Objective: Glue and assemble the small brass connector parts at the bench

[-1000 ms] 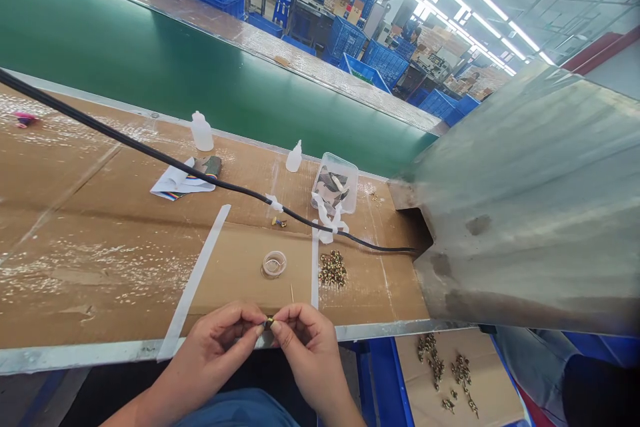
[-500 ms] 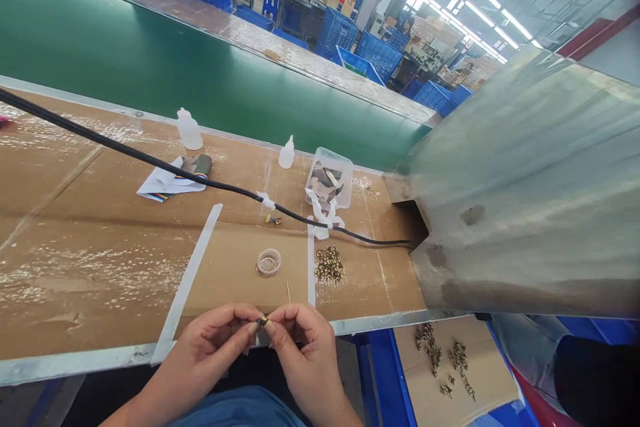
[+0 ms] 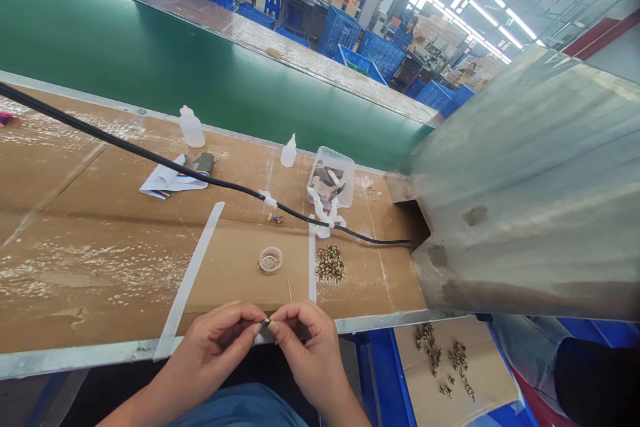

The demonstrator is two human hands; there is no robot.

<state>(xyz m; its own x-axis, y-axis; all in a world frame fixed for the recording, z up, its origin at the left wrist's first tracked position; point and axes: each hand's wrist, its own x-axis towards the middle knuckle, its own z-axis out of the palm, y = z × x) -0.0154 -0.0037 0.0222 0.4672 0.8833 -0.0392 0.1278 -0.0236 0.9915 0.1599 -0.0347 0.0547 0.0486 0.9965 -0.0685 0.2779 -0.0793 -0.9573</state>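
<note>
At the table's front edge, my left hand and my right hand meet, each pinching one side of a small dark and gold metal piece. Fingertips cover most of it, so its exact kind does not show. Just beyond my fingers a thin wooden stick lies on the cardboard. A small round clear dish sits farther in. Right of the white tape strip is a pile of small gold and dark metal parts. One loose blue and gold piece lies near the cable.
A black cable crosses the table. Behind it stand white squeeze bottles, a clear plastic box and folded cloth. A green conveyor belt runs beyond. A metal housing rises right; more parts lie on cardboard below.
Both hands keep their pinch on the small metal piece, with only a slight shift of the fingers. The whole view has moved a little.
</note>
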